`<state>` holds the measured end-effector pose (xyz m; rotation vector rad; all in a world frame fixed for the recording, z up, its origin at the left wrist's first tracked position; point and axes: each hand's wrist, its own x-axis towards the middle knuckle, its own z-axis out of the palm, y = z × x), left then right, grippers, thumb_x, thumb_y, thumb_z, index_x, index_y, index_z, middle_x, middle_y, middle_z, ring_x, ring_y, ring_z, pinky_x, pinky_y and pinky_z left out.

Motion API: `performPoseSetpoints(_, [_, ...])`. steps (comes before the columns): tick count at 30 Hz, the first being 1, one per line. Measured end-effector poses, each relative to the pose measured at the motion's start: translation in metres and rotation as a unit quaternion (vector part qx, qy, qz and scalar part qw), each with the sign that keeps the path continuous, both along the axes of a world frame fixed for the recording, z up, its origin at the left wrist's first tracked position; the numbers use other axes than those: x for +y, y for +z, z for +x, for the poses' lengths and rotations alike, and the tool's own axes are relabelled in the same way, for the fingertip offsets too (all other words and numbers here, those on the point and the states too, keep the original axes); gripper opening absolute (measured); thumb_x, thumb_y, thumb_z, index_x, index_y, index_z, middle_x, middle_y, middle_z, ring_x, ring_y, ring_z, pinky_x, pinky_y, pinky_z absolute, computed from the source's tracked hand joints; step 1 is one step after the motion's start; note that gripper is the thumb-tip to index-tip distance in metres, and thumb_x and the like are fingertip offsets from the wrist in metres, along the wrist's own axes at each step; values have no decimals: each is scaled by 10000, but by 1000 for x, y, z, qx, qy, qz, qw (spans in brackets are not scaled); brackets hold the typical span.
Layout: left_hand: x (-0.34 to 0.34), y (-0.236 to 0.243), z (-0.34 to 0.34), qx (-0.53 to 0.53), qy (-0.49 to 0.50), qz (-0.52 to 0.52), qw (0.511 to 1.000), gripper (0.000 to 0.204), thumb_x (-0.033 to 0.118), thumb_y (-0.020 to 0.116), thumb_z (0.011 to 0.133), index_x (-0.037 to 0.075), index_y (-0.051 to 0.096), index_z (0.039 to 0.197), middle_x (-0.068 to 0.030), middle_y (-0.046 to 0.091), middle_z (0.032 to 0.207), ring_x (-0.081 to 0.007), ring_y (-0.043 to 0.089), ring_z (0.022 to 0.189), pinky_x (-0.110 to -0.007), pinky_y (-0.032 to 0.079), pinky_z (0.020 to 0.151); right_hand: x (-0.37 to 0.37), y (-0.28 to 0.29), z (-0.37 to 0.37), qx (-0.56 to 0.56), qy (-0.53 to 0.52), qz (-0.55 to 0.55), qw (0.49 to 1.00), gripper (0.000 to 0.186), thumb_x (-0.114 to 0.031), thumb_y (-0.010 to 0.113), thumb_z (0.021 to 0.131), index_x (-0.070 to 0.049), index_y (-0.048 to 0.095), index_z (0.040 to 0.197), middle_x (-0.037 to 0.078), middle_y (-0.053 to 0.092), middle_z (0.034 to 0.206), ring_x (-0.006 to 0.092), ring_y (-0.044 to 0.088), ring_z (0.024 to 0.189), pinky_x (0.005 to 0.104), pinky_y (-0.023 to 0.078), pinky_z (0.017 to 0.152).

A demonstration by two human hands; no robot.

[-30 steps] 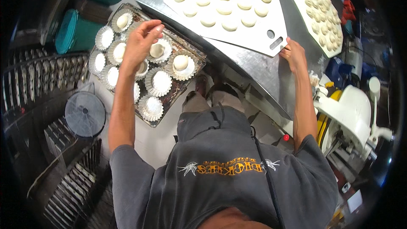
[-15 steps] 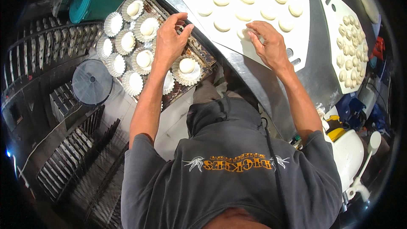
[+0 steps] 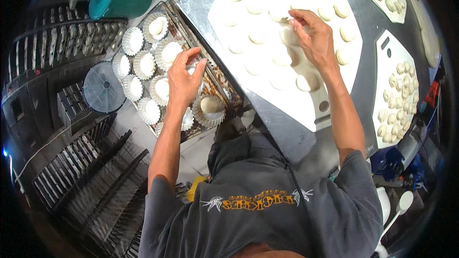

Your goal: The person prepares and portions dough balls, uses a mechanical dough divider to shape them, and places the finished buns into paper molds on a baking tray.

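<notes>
My left hand (image 3: 185,81) hovers over a worn metal baking tray (image 3: 217,69), its thumb and fingers apart. Fluted tart tins (image 3: 206,120) fill this tray, several with a round ball of pale dough (image 3: 212,105) inside. Part of the tin beneath my left hand is hidden. Over a white board (image 3: 311,114) at the right, my right hand (image 3: 313,36) has thumb and fingertips pinched together. What they hold, if anything, is too small to make out. Several flattened dough rounds (image 3: 307,82) lie on the board around and below that hand.
The white board rests on a steel table (image 3: 354,98). A second board (image 3: 380,100) at the right carries small dough pieces (image 3: 399,95), and another board (image 3: 382,0) lies farther off. Left of the tray stand a green bin (image 3: 126,0), a grey round lid (image 3: 103,88) and dark racks (image 3: 62,167).
My right hand has moved farther in over the white board, and its fingers have closed. My left hand stays above the tins. The whole view has shifted, so tray and boards appear lower.
</notes>
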<state>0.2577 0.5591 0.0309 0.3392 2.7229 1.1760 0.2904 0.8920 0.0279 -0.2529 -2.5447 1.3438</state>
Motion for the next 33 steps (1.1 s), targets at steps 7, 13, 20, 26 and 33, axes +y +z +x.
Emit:
performPoseSetpoints(7, [71, -20, -79, -18, -8, 49, 999, 386, 257, 719, 912, -11, 667, 1185, -169, 677, 1113, -250, 656, 978, -359, 524, 869, -24, -17, -118, 27, 131, 119, 984, 313, -223, 690, 929, -9, 710, 1157, 166, 727, 1020, 260, 688, 928, 373, 544, 842])
performPoseSetpoints(13, [100, -16, -103, 4, -140, -82, 987, 424, 311, 789, 838, -30, 650, 1049, -129, 648, 1062, -204, 621, 960, -338, 510, 866, -40, -12, -156, -72, 222, 280, 931, 408, -273, 737, 855, 26, 683, 1126, 204, 667, 1131, 371, 675, 959, 449, 554, 860])
performPoseSetpoints(20, [98, -32, -86, -226, 40, 351, 908, 483, 217, 742, 884, -12, 567, 1271, -98, 652, 1106, -161, 637, 961, -308, 560, 772, -17, -7, -142, -89, 95, -307, 943, 510, -258, 682, 946, -42, 515, 1377, 59, 627, 1169, 200, 623, 1060, 357, 508, 916])
performPoseSetpoints(26, [161, -62, -116, -53, -46, 17, 997, 577, 505, 724, 803, -11, 744, 1060, -231, 711, 1105, -386, 640, 1104, -448, 502, 988, 77, -46, -159, -188, 3, -148, 971, 372, -353, 682, 953, -16, 703, 1110, 23, 642, 888, 104, 554, 762, 250, 421, 686])
performPoseSetpoints(33, [166, -50, -112, -102, 17, -4, 995, 375, 347, 738, 725, 18, 782, 900, -189, 734, 1010, -349, 692, 1003, -439, 558, 897, 49, -37, -156, -167, 79, 47, 982, 461, -414, 740, 882, 4, 711, 1075, -4, 584, 768, 79, 466, 647, 255, 370, 585])
